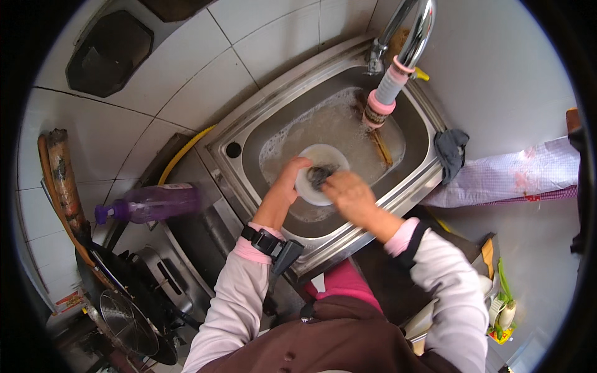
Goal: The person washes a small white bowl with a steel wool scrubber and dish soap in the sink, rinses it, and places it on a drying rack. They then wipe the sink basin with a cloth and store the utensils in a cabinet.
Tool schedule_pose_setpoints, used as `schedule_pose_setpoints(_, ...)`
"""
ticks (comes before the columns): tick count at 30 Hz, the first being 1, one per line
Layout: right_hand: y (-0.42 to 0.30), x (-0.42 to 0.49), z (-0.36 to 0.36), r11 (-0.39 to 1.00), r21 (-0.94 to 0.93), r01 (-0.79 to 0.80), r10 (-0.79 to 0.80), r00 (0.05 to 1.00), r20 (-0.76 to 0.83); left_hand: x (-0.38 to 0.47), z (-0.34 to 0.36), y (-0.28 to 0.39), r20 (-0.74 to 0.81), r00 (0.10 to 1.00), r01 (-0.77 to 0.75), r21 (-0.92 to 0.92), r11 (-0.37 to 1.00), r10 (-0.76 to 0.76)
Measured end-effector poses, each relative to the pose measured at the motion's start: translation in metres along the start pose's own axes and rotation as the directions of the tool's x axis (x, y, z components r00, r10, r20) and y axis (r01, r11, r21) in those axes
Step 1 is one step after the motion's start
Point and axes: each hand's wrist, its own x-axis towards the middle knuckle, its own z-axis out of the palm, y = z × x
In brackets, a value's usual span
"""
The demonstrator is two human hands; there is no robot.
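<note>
My left hand (291, 179) grips the rim of a white bowl (322, 198) from its left side, above soapy water (317, 123) in a stainless steel sink (413, 144). Inside the bowl is a dark grey scouring pad (321, 176), seemingly of steel wool. Slightly blurred, my right hand (350, 196) holds that pad at the bowl's inner right side; its fingertips are partly hidden. Several wooden sticks, probably chopsticks (381, 148), lie partly in the water beyond the bowl.
A chrome faucet (422, 32) with a pink-and-grey nozzle (382, 100) hangs over the sink's far right. A grey cloth (451, 151) drapes the right rim. Left of the sink stand a purple pump bottle (161, 203) and a gas stove (163, 279) with a black wok (126, 298).
</note>
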Motion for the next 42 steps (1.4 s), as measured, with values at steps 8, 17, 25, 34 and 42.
schedule_pose_setpoints(8,-0.002,0.005,-0.013,0.955,0.214,-0.207,0.203,0.978,0.039,-0.012,0.016,0.002,0.066,0.972,0.232,-0.061,0.971,-0.228)
schedule_pose_setpoints(17,0.003,-0.012,-0.008,0.988,0.153,0.008,-0.001,0.999,-0.049,-0.019,0.02,-0.009,0.157,0.981,0.105,0.051,0.993,-0.112)
schedule_pose_setpoints(25,-0.005,-0.007,-0.011,0.98,0.131,-0.151,0.133,0.981,0.14,-0.019,0.014,-0.014,0.053,0.995,0.08,0.027,0.996,-0.081)
schedule_pose_setpoints(34,-0.007,-0.009,-0.01,0.978,0.108,-0.177,0.151,0.966,0.212,-0.012,0.006,-0.007,0.073,0.996,0.052,0.068,0.996,-0.057)
schedule_pose_setpoints(42,-0.005,-0.004,-0.005,0.984,-0.035,-0.175,0.178,0.977,0.117,-0.013,0.007,-0.011,0.087,0.995,0.059,-0.033,0.998,-0.056)
